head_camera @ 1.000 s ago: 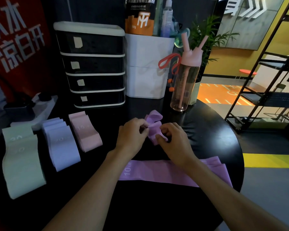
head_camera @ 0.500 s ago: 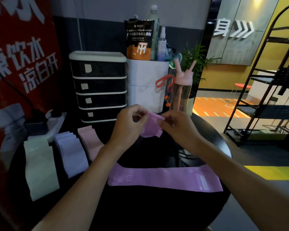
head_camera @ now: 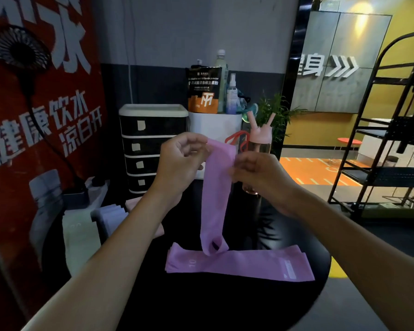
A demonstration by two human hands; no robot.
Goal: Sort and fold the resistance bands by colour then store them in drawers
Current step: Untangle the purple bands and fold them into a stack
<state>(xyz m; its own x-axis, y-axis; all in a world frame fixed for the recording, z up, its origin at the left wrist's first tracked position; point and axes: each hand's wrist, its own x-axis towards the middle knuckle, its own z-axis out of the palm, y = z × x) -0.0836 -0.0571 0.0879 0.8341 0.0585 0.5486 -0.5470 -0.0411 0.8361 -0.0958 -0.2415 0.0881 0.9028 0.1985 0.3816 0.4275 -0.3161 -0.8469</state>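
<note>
A purple resistance band [head_camera: 216,194] hangs full length above the round black table [head_camera: 225,304]. My left hand [head_camera: 179,163] pinches its top left corner and my right hand [head_camera: 256,173] pinches its top right edge. Its lower end dangles just over a flat stack of purple bands [head_camera: 249,263] marked 10. At the table's left lie a pale green stack [head_camera: 78,237], a lilac stack [head_camera: 110,216] and a pink stack [head_camera: 135,203], partly hidden by my left forearm. A black drawer unit [head_camera: 151,146] with labelled drawers stands behind, all drawers closed.
A white bin [head_camera: 215,132] holding a pouch and bottles stands right of the drawers. A pink water bottle [head_camera: 259,149] sits behind my right hand. A red banner and a fan fill the left. A black metal rack [head_camera: 392,139] stands on the floor at right.
The bunched purple band has been lifted off the table and shaken out; it now hangs unfolded from both hands. My view has tilted upward.
</note>
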